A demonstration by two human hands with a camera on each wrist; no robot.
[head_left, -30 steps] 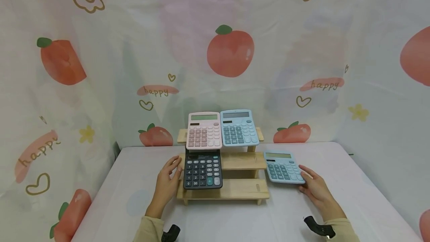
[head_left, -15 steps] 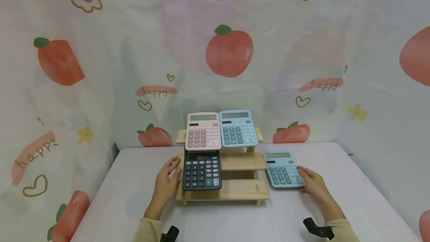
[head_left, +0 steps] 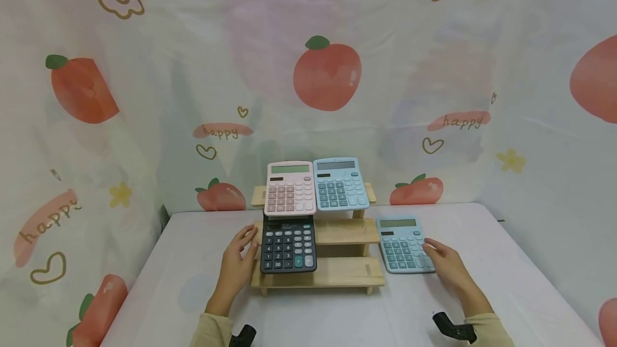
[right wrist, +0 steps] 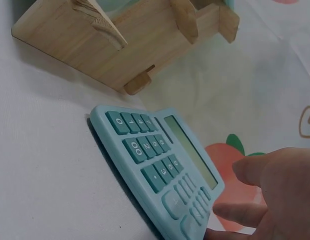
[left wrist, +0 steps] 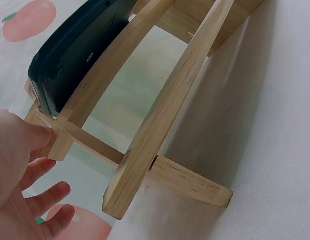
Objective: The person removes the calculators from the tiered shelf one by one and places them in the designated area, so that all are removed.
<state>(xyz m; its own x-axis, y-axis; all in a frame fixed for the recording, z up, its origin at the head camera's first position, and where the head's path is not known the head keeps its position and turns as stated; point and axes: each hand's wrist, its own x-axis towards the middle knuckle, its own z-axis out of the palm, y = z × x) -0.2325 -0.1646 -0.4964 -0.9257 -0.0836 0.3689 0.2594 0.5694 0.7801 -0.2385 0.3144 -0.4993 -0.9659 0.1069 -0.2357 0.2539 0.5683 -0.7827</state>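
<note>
At the left end of a three-tier wooden rack [head_left: 332, 272], my left hand [head_left: 236, 266] holds the end of the middle shelf [left wrist: 61, 142] between thumb and forefinger, the other fingers spread loose. A black calculator [head_left: 288, 248] leans on the middle shelf beside that hand. To the right of the rack, a light blue calculator [head_left: 405, 250] lies face up on the white table. My right hand [head_left: 448, 264] is at its right edge, the thumb [right wrist: 247, 170] apart from the keys and the fingertips [right wrist: 227, 211] right by the edge.
A pink calculator [head_left: 290, 191] and another blue calculator [head_left: 340, 186] lean side by side on the top tier. The bottom shelf [head_left: 347, 272] reaches toward the front. Behind the table [head_left: 308, 317] hangs a fruit-printed cloth [head_left: 207, 68].
The blue calculator on the right was tilted in my right hand; it has come down flatter and closer to me, and my fingers have loosened from it. My left hand stays put.
</note>
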